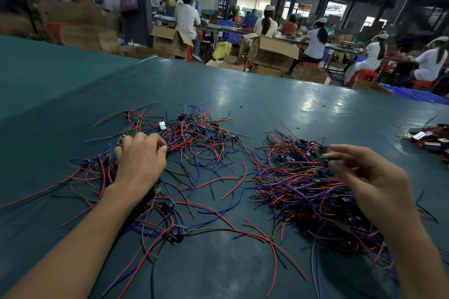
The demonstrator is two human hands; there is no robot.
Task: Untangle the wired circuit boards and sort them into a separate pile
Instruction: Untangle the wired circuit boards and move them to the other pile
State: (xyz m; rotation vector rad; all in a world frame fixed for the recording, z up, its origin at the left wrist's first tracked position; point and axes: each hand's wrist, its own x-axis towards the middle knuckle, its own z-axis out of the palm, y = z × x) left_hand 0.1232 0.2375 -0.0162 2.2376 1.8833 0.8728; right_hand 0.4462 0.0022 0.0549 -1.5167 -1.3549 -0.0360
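Wired circuit boards lie in two heaps on the dark teal surface [243, 94], seen from the head camera. The loose tangle [194, 143] sprawls across the left and middle, its red, blue and black leads fanning out in all directions, with small boards scattered among them and a white tag [162, 126] near its far side. Well apart to the right is a denser pile [303, 189], its wires mostly running the same way.

The left hand [139, 158] rests palm down on the near-left part of the tangle, fingers curled into the wires, thumb and forefinger pinching a few red strands. A capacitor board [178, 232] lies just beside the left forearm. The right hand [371, 177] hovers over the far right edge of the dense pile, thumb and fingertips pinching a small green board [324, 161], forefinger stretched out above it.

At the surface's right edge sits a cluster of dark boxed parts [430, 139] with leads. Beyond the surface, seated workers in white tops face long benches among open cardboard boxes [272, 52] and red stools [364, 75].
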